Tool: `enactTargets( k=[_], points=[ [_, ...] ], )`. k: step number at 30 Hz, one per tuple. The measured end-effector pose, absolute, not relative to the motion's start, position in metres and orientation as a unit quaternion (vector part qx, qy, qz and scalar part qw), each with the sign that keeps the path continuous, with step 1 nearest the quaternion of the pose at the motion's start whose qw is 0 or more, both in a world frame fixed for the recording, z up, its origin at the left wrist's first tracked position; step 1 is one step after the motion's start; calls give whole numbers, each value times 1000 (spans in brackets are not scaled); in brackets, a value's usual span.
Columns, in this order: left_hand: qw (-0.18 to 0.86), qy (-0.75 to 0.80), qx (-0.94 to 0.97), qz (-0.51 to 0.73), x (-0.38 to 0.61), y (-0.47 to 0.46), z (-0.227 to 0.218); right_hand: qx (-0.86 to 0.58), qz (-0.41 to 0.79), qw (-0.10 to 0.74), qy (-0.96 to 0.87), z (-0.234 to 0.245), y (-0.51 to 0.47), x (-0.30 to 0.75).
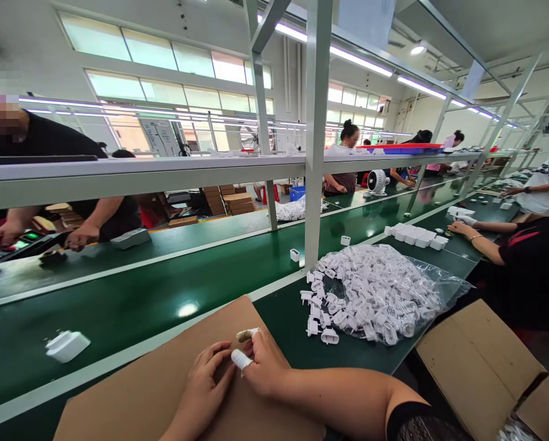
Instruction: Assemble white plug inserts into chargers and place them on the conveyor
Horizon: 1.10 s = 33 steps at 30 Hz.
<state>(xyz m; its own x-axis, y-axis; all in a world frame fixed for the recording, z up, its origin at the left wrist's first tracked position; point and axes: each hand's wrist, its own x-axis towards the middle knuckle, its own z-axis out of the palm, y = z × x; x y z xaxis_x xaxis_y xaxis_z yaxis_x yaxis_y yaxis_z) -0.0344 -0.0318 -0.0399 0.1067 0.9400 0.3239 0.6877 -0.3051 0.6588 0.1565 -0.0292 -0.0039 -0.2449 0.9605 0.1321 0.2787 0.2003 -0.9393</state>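
Both my hands rest on a brown cardboard sheet (164,380) at the near edge of the bench. My right hand (267,370) has a white wrap (241,359) round one fingertip and a tan cover (245,334) on another; its fingers are curled and hold nothing. The curled fingers of my left hand (205,383) pinch at the white wrap. A clear plastic bag (388,294) heaped with small white plug parts lies to the right, with several loose plug parts (321,315) spilled beside it.
A green conveyor belt (131,306) runs past, carrying a white adapter (67,346) and a small white part (295,255). A metal post (315,153) stands behind the bag. An open cardboard box (480,367) sits at right. A co-worker's arm (478,236) reaches toward a row of white adapters (414,236). Another person's hands (79,236) work opposite at left.
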Motion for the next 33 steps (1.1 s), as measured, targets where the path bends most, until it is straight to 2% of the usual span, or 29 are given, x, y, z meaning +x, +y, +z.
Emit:
enactTargets(
  k=[7, 33],
  points=[
    [172, 563, 723, 362, -36, -30, -42, -471, 432, 394, -661, 10, -34, 159],
    [146, 555, 735, 362, -38, -28, -48, -471, 407, 382, -683, 9, -34, 161]
  ],
)
